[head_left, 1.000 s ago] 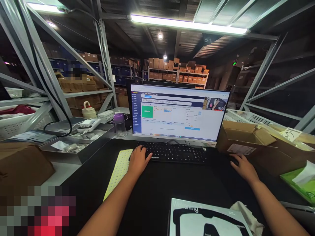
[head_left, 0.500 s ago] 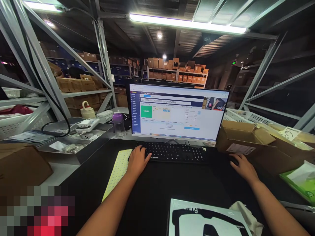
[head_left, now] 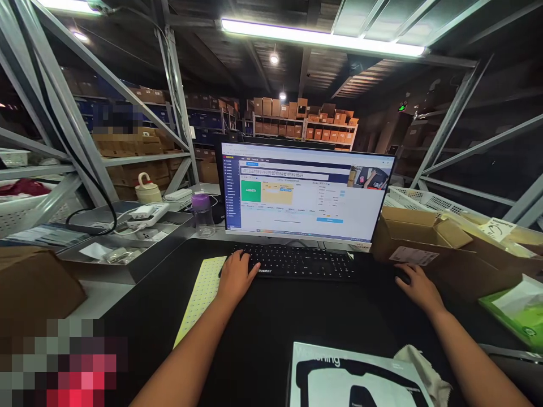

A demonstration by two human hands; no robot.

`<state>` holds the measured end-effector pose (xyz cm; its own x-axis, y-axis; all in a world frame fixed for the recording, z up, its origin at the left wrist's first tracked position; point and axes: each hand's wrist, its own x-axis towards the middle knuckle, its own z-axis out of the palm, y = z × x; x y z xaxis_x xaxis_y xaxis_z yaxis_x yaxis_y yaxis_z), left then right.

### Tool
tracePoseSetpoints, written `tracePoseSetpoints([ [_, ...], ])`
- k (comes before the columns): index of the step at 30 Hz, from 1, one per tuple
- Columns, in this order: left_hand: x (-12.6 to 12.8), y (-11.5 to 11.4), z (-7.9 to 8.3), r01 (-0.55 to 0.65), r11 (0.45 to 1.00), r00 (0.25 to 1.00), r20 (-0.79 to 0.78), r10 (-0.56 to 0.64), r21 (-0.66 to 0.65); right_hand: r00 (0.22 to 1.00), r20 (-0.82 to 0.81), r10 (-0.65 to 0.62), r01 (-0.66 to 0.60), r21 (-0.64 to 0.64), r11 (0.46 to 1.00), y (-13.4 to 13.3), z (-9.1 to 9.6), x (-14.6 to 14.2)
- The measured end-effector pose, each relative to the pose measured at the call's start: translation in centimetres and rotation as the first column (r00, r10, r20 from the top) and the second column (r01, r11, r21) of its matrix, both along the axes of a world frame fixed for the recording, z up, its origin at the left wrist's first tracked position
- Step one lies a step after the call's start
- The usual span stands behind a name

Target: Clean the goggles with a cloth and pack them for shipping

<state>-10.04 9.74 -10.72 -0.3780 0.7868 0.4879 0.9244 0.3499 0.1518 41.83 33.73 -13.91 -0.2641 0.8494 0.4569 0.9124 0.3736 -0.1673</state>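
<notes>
My left hand rests on the left end of a black keyboard, fingers laid over the keys and thumb spread out. Under my right hand is a dark computer mouse, mostly hidden by the fingers that curve round it. Behind the keyboard stands a lit monitor showing a page with a green square and a small camera picture. A sheet of yellow labels lies left of my left hand. In front, between my forearms, is a white printed box with a crumpled beige cloth beside it.
An opened cardboard box and a green tissue pack stand at the right. On the left are a purple-lidded clear bottle, a grey tray, a power strip and a brown carton. Metal shelf posts frame the desk.
Both hands stay in place. On the monitor, the pale panel beside the green square now looks more yellow, and a small block of text lower down has gone. The view has shifted slightly.
</notes>
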Motion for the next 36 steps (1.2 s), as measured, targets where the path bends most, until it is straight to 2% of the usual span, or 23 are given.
tracePoseSetpoints([
  [13, -0.8, 0.7, -0.4, 0.049, 0.999, 0.998, -0.039, -0.049, 0.009, 0.999, -0.006, -0.033, 0.033, 0.005, 0.999, -1.2, 1.4, -0.8],
  [36, -1.3, 0.8, -0.8, 0.047, 0.999, 0.997, -0.063, -0.047, 0.004, 0.997, -0.082, -0.007, 0.010, 0.043, 0.999, -1.6, 1.4, -1.0],
])
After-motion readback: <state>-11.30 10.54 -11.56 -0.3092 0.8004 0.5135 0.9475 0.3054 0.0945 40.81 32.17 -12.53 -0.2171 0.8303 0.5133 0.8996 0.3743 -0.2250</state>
